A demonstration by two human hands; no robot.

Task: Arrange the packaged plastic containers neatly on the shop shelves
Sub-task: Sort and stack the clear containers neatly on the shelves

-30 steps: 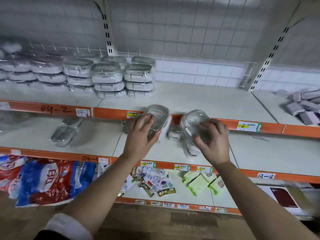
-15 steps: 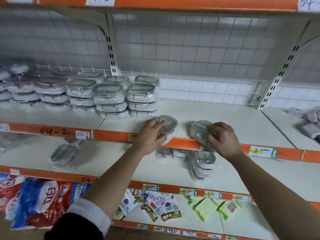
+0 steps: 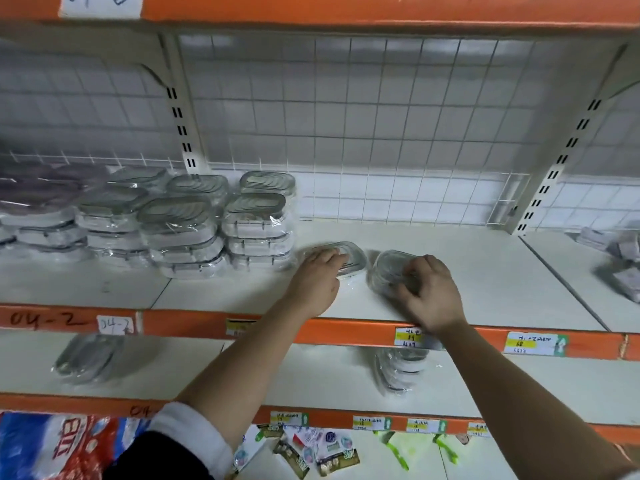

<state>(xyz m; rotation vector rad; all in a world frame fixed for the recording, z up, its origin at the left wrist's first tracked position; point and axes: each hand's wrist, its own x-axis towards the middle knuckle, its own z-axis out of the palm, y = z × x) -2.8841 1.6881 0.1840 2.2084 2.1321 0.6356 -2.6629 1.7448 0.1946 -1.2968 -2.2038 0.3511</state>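
Observation:
Two wrapped clear plastic containers with grey lids rest on the upper white shelf (image 3: 485, 292). My left hand (image 3: 317, 278) lies on the left container (image 3: 353, 258), fingers curled over its lid. My right hand (image 3: 427, 292) grips the right container (image 3: 389, 270), which sits slightly tilted. Just left of them stand neat stacks of wrapped containers (image 3: 256, 230), several piles in rows. On the shelf below, a small pile of containers (image 3: 398, 370) lies under my right wrist and a loose container (image 3: 86, 356) lies at the left.
A wire grid backs the shelf. Orange price rails (image 3: 194, 325) edge each shelf. Grey packets (image 3: 620, 258) lie at the far right of the upper shelf. Small sachets (image 3: 311, 452) and red-blue bags (image 3: 52, 445) fill the bottom shelf. Bare shelf lies right of my right hand.
Both hands lifted the two containers from the lower shelf level up onto the upper shelf and pushed them back beside the stacks. My view tilted upward.

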